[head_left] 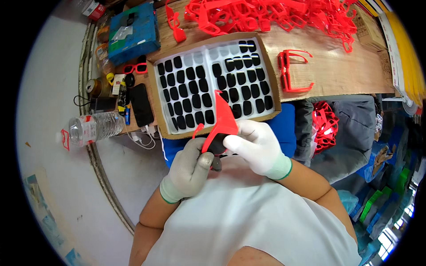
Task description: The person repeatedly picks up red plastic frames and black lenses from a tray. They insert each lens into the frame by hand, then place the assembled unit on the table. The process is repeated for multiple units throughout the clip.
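Both of my gloved hands hold one red sunglasses frame (225,116) in front of my chest, over the near edge of a lens tray. My left hand (188,168), in a grey-soiled glove, is closed on the frame's lower left part. A dark lens (217,144) shows in the frame. My right hand (257,146), in a white glove, pinches by that lens with thumb and fingers. Just beyond lies the cardboard tray (276,95) with rows of black lenses (194,101) in white slots; a few slots at the top are without lenses.
Red frames (266,15) are heaped at the back of the table. One red frame (288,71) lies right of the tray. At left are a blue box (133,33), a phone (141,105) and a plastic bottle (91,128). More red frames (325,126) sit in a grey cloth-lined container.
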A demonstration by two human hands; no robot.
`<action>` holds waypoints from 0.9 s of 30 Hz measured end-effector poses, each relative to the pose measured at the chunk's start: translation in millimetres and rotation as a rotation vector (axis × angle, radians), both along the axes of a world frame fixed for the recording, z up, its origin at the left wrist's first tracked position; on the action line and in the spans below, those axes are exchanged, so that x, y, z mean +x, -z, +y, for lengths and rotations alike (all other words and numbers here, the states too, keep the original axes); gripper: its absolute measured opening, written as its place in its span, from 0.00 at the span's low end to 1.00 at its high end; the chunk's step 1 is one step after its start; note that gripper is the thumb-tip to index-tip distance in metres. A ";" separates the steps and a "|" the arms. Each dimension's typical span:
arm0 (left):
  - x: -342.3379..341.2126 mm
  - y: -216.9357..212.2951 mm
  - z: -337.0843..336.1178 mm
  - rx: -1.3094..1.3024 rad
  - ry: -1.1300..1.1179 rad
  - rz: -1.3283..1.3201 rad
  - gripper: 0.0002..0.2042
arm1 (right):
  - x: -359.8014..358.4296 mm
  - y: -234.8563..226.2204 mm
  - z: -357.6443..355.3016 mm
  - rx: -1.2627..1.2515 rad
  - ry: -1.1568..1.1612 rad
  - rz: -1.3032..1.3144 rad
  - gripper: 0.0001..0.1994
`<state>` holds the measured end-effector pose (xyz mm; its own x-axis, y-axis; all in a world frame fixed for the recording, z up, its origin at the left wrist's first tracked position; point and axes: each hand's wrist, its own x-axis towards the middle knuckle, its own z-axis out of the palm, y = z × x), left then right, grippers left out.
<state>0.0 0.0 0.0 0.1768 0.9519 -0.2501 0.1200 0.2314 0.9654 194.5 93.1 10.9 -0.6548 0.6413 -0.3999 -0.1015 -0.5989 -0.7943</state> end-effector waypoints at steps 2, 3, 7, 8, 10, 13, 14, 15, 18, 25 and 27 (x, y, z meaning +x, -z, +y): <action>8.2 -7.9 1.2 0.005 -0.104 -0.071 0.23 | 1.7 0.8 0.1 -0.045 0.014 0.029 0.11; 5.0 -9.9 4.4 -0.028 -0.060 -0.069 0.23 | 0.1 1.2 -0.5 -0.076 0.029 0.037 0.11; -2.3 -17.3 16.2 -0.150 0.021 -0.077 0.21 | -3.8 0.9 1.4 -0.159 0.047 0.057 0.13; -3.1 -17.8 16.6 -0.193 0.013 -0.086 0.20 | -4.6 3.0 0.3 -0.183 0.053 0.081 0.13; -3.1 -21.2 19.3 -0.234 0.002 -0.092 0.19 | -5.8 3.6 -1.3 -0.218 0.071 0.114 0.14; -4.4 -26.3 24.1 -0.246 0.010 -0.058 0.17 | -7.1 2.9 -1.6 -0.219 0.075 0.122 0.14; -4.5 -27.2 24.9 -0.227 -0.006 -0.049 0.16 | -6.1 3.9 -0.2 -0.196 0.059 0.111 0.14; -4.0 -27.4 26.2 -0.205 -0.021 -0.042 0.15 | -4.6 4.4 1.9 -0.170 0.045 0.098 0.13; -1.7 -28.7 27.9 -0.144 -0.051 -0.004 0.12 | -2.0 1.2 9.5 -0.060 -0.017 0.044 0.12; 6.0 -27.4 27.8 -0.008 -0.057 0.180 0.13 | -2.3 -1.8 11.9 0.306 0.002 -0.194 0.09; 11.0 -27.1 25.9 0.006 -0.089 0.186 0.13 | 0.1 4.8 9.6 0.405 0.001 -0.283 0.09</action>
<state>11.0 25.9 27.1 0.0428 0.9632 -0.2653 0.2755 0.2438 0.9299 194.6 102.7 6.2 -0.5556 0.7828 -0.2803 0.1510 -0.2365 -0.9598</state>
